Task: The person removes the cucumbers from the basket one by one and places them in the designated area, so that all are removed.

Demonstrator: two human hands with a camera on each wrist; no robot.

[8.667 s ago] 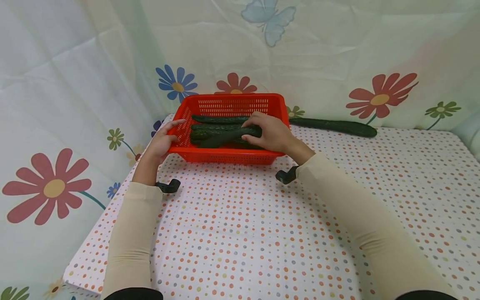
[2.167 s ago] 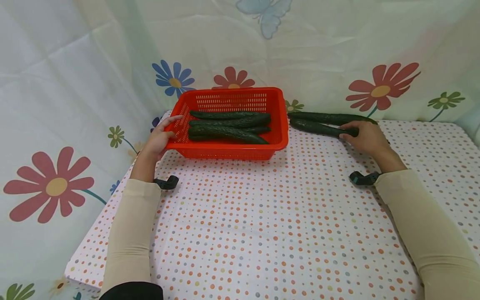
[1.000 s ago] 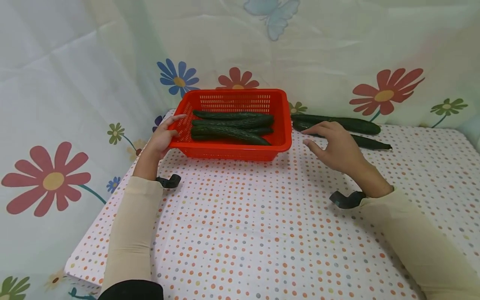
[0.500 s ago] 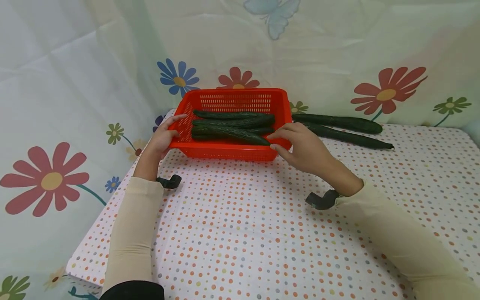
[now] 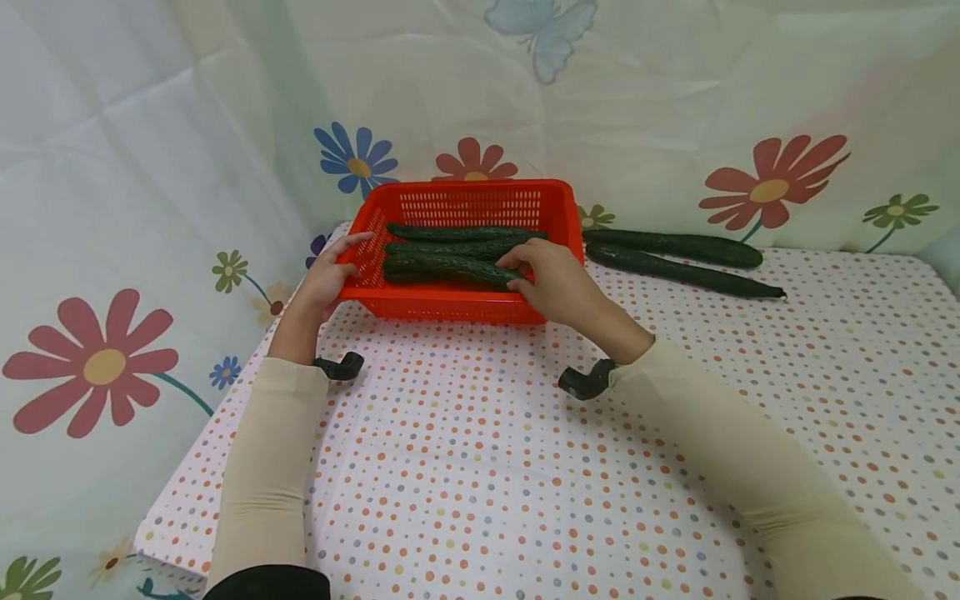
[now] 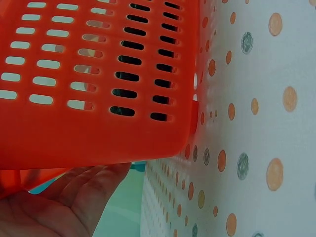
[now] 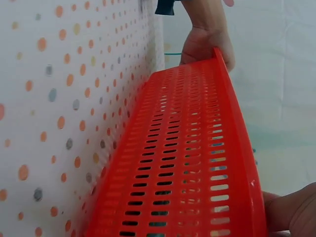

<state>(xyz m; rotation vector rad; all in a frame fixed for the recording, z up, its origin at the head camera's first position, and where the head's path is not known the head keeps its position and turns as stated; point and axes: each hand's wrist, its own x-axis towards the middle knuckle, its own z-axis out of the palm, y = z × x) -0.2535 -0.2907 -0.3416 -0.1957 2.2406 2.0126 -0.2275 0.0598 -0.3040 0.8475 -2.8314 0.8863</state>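
Note:
My left hand (image 5: 322, 279) holds the left end of a red plastic basket (image 5: 457, 310) by its rim; the left wrist view shows that hand beside the slotted wall. Inside the basket lie several dark green cucumbers, side by side and partly overlapping. My right hand (image 5: 558, 279) reaches over the near right rim and pinches the right end of the front cucumber (image 5: 450, 265), covering that tip. In the right wrist view the basket wall (image 7: 168, 148) hides the cucumber ends. A thumb (image 7: 291, 212) shows at the rim there.
Two cucumbers lie on the table right of the basket: a rear one (image 5: 675, 245) and a nearer one (image 5: 686, 273), almost parallel. The dotted tablecloth (image 5: 465, 467) spreads in front of the basket. A flowered curtain (image 5: 637, 108) hangs close behind.
A second cucumber went from the basket to the table beside the first, released by my right hand. That hand has since moved left into the basket onto another cucumber. My left hand stayed put.

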